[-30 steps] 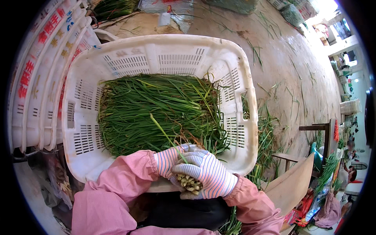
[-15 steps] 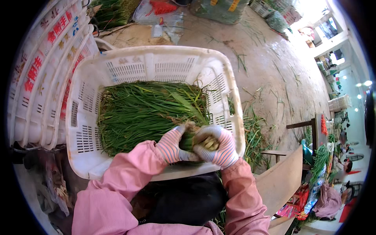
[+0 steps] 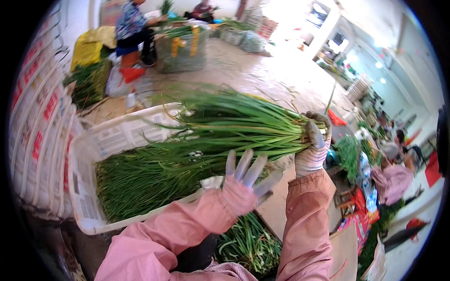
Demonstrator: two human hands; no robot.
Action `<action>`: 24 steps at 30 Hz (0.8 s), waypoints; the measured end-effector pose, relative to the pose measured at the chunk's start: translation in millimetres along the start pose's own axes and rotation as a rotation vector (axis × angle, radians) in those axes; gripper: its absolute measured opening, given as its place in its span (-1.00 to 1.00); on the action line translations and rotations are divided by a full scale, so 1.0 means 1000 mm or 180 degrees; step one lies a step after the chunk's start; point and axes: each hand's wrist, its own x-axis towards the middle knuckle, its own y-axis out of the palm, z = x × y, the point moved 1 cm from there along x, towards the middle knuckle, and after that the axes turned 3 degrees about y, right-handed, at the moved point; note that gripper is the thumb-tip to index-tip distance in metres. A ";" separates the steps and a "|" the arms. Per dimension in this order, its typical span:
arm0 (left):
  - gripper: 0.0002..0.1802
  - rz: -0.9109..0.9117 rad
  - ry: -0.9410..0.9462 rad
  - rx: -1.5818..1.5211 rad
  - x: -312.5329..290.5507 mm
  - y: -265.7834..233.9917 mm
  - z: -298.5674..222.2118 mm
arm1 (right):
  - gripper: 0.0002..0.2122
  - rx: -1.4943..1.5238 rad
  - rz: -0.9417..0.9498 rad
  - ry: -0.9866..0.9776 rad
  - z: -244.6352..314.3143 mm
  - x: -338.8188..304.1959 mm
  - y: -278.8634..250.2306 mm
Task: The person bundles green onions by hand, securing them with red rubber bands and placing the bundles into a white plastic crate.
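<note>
My right hand (image 3: 316, 145), in a striped glove, is wrapped round the pale stem ends of a thick bunch of green chives (image 3: 248, 122). The bunch lies nearly level in the air, its leaves fanning left over the crate. Just below it my left hand (image 3: 243, 180), gloved too, is open with fingers spread and slightly blurred; whether it touches the leaves I cannot tell. Beneath them sits a white slotted plastic crate (image 3: 119, 133), holding a layer of more chives (image 3: 140, 180). The bunch hides part of the crate's right side.
Stacked white crates (image 3: 42, 122) rise at the left. Loose greens (image 3: 251, 243) lie below my arms, beside a brown board (image 3: 344, 248). One person (image 3: 129, 23) sits at the far left by a large wrapped bale (image 3: 183, 51); another person (image 3: 393, 180) is at the right.
My right hand has lifted the bunch up and right, out of the crate. My left hand has let go of it and spread its fingers. The view has tilted up, showing more of the room.
</note>
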 end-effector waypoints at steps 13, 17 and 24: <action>-0.03 0.2795 0.1326 -0.0714 -0.050 0.201 -0.152 | -0.72 0.0750 -0.3093 0.0657 0.035 -0.231 -0.354; -0.03 0.3017 0.1194 -0.0856 -0.075 0.214 -0.144 | -0.71 0.0676 -0.3578 0.0637 0.018 -0.265 -0.376; 0.00 0.3373 0.1766 -0.0580 -0.038 0.243 -0.156 | -0.62 0.0812 -0.3575 0.1031 0.047 -0.260 -0.363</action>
